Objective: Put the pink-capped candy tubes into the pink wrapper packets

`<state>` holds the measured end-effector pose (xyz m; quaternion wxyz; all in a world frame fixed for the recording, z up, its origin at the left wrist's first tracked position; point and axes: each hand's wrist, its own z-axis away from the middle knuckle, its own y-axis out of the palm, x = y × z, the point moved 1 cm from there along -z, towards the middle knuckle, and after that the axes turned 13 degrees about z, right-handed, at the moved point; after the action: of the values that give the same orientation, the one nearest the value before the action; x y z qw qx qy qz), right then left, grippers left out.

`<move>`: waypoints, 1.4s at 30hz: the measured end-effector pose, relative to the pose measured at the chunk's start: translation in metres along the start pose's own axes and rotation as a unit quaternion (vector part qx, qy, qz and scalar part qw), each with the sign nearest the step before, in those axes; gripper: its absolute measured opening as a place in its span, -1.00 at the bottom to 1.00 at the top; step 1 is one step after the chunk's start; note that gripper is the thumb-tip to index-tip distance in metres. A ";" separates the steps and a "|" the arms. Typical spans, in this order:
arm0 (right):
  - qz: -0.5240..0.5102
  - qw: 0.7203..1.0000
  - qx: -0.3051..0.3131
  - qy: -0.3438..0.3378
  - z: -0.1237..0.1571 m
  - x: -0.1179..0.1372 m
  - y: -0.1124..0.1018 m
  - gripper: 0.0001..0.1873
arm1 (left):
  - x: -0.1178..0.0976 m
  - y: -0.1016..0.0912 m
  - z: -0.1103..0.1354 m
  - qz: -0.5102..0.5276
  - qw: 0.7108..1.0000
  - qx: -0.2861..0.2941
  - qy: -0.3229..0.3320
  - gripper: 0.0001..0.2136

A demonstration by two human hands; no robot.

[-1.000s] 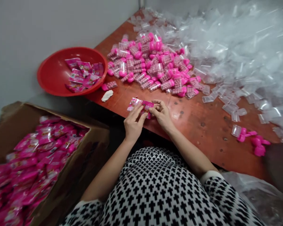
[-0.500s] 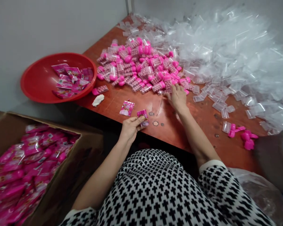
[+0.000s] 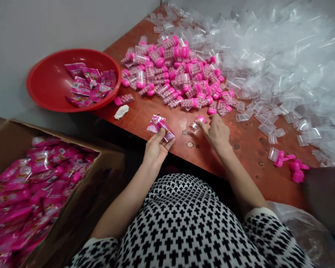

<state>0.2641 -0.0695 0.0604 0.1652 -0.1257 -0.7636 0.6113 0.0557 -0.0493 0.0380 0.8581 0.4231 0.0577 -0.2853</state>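
Note:
My left hand (image 3: pixel 156 146) pinches a small pink printed packet (image 3: pixel 169 135) between thumb and fingers at the table's front edge. Just behind it is another pink packet (image 3: pixel 155 122), partly overlapped by the held one. My right hand (image 3: pixel 218 134) is palm down over the table, its fingers apart. One fingertip touches a small clear bottle (image 3: pixel 197 124) with a pink cap and little pink balls inside, lying on its side. Beyond both hands spreads a pile of similar bottles (image 3: pixel 171 80).
A red bowl (image 3: pixel 40 93) of pink packets stands at the left. Below it is a cardboard box (image 3: pixel 110 158) full of pink packages (image 3: pixel 39 178). Many clear plastic cups (image 3: pixel 268 63) heap at the right, near pink plastic pieces (image 3: pixel 297 169). A crumpled white scrap (image 3: pixel 121 111) lies near the bowl.
My right hand has come back from the pile towards me, bringing one bottle out onto the bare tabletop. My left hand has turned its packet and brought it against the one on the table.

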 end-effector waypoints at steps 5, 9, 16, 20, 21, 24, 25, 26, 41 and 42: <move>0.101 0.992 0.074 0.011 -0.012 0.042 0.003 -0.37 | -0.004 -0.002 0.000 0.034 0.999 -0.016 0.015 -0.88; 0.163 0.975 0.148 -0.034 -0.022 0.031 -0.007 -0.69 | -0.011 -0.004 0.003 0.074 0.997 -0.023 0.014 -0.91; -0.323 0.934 0.151 -0.023 0.034 0.012 -0.016 -0.66 | -0.001 0.003 0.000 0.104 0.994 -0.026 -0.017 -0.90; -0.568 0.799 0.196 0.016 0.081 0.044 -0.007 -0.66 | 0.008 0.009 -0.001 0.112 0.993 -0.005 -0.036 -0.88; -0.582 0.789 0.194 0.028 0.087 0.051 -0.005 -0.67 | 0.010 0.011 -0.001 0.113 0.993 -0.001 -0.039 -0.87; -0.595 0.779 0.190 0.055 0.093 0.061 0.001 -0.67 | 0.013 0.016 0.002 0.119 0.992 0.000 -0.045 -0.87; -0.598 0.776 0.191 0.060 0.093 0.061 0.003 -0.67 | 0.014 0.017 0.002 0.119 0.992 0.000 -0.047 -0.86; -0.601 0.774 0.192 0.062 0.092 0.061 0.004 -0.67 | 0.015 0.018 0.003 0.118 0.992 -0.001 -0.048 -0.85; -0.635 0.752 0.166 0.058 0.091 0.066 0.013 -0.67 | 0.011 0.015 0.002 -0.054 0.982 0.181 0.022 -0.70; -0.634 0.754 0.159 0.056 0.091 0.066 0.014 -0.66 | 0.010 0.015 0.001 -0.063 0.980 0.187 0.021 -0.70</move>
<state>0.1662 -0.1215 0.0351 0.5755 0.3814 -0.5495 0.4706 0.0717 -0.0478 0.0457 0.7424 0.5777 0.0478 -0.3360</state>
